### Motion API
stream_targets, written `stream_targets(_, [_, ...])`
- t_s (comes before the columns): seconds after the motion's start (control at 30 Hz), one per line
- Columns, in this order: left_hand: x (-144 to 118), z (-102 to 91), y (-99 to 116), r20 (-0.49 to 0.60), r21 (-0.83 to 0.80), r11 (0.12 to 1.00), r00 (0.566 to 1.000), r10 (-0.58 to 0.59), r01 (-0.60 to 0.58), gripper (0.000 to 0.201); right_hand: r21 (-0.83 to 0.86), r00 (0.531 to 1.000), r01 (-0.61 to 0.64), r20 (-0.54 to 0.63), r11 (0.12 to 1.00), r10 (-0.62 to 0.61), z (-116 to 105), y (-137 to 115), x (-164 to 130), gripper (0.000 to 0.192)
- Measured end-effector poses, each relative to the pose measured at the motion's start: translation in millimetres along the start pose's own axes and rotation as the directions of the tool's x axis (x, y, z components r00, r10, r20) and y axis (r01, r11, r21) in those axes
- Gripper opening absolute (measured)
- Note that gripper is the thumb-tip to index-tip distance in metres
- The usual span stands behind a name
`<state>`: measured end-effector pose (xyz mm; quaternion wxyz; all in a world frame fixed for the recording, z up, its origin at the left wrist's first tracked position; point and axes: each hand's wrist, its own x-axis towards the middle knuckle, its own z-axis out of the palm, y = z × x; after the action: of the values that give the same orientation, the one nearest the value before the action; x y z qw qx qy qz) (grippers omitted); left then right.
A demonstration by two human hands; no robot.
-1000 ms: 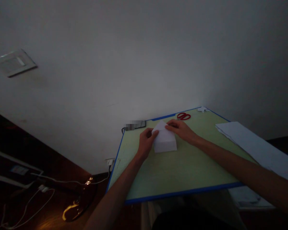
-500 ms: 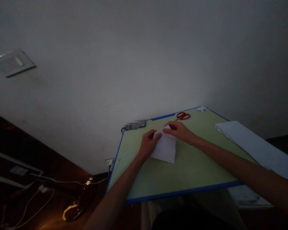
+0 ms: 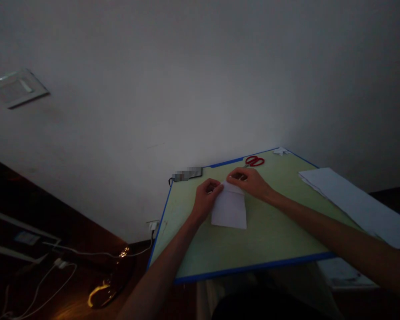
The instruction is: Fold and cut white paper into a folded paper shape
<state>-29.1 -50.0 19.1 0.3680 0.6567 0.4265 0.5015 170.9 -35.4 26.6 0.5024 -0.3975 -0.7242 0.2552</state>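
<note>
A small white sheet of paper (image 3: pixel 229 212) with a crease near its top edge is between my hands, over the pale green tabletop. My left hand (image 3: pixel 207 198) pinches its upper left part between thumb and fingers. At the upper right, my right hand (image 3: pixel 248 181) has thumb and forefinger pinched together at the paper's top edge. The fingers hide parts of that edge. Just beyond my right hand lie red-handled scissors (image 3: pixel 255 161), their blades partly hidden by the hand.
The green table (image 3: pixel 200 262) has a blue rim and stands against a grey wall. A stack of white paper (image 3: pixel 356 204) overhangs its right side. Paper scraps (image 3: pixel 281 151) lie at the far corner, a dark phone-like device (image 3: pixel 195 172) at the back left. White cables (image 3: pixel 96 253) trail at left.
The paper's lower edge has swung slightly right and the sheet looks flatter. My right fingertips have lifted a little along the top edge. My left hand has shifted only slightly.
</note>
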Motion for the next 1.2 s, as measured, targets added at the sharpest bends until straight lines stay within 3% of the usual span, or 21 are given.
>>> stream_targets(0.33, [-3,1.0,5,0.050,0.030,0.999,0.999,0.021,-0.023,0.024,0.013,0.992,0.076,0.097,0.997,-0.076,4,-3,-5,0.020])
stream_targets(0.63, [0,-2.9,8,0.061,0.141,0.989,0.997,0.038,-0.046,0.017,-0.040,0.990,0.127,0.064,0.991,-0.124,10,-6,-8,0.015])
stream_targets(1.2, [-1,1.2,5,0.072,0.138,0.990,0.997,-0.010,-0.001,0.013,-0.018,0.999,-0.012,-0.047,1.000,0.011,-10,10,7,0.018])
